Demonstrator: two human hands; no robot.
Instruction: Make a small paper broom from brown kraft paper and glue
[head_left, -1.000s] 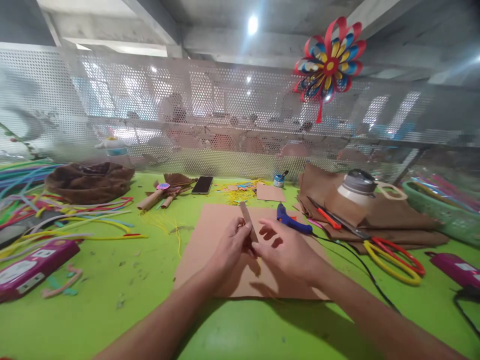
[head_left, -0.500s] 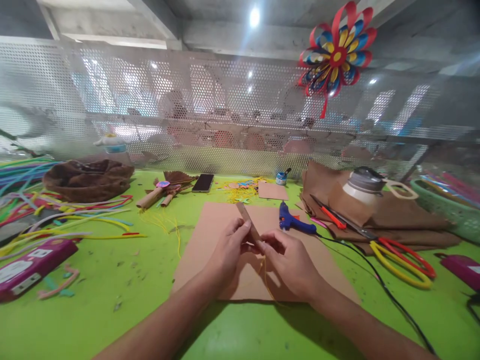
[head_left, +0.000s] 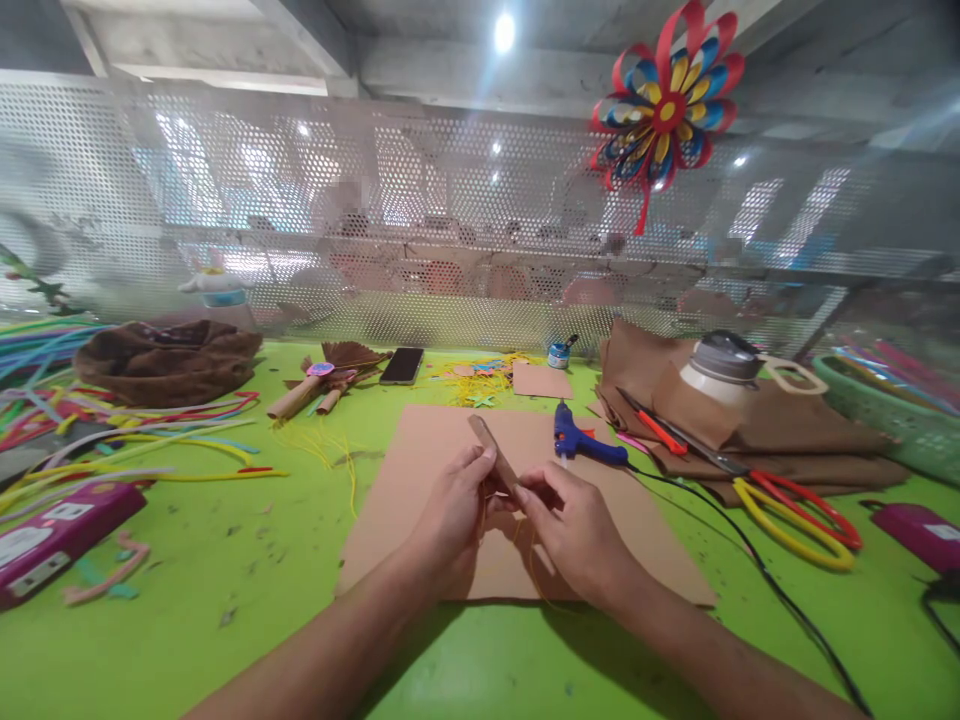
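Note:
Over a sheet of cardboard [head_left: 405, 470], both my hands hold a narrow folded strip of brown paper [head_left: 489, 445], tilted with its far end to the left. My left hand [head_left: 454, 500] grips its middle, the thumb on top. At the near end, the fingertips of my right hand [head_left: 574, 520] are pinched on the strip. Thin yellow thread [head_left: 534, 560] hangs from around the fingers down over the cardboard; where it starts is hidden. A blue glue gun [head_left: 581, 440] lies at the cardboard's right, its cord running to the front right.
On the right lie scissors [head_left: 795, 525], a red-handled cutter [head_left: 660, 430] and folded brown paper [head_left: 832, 455] with a lidded cup [head_left: 720, 365]. Behind are a phone [head_left: 402, 366] and a small blue jar [head_left: 559, 355]. Pipe cleaners [head_left: 150, 450] and a purple power strip [head_left: 71, 535] are left.
The whole view has shifted slightly left. Both hands keep hold of the paper strip, and the right fingers have moved slightly at its near end.

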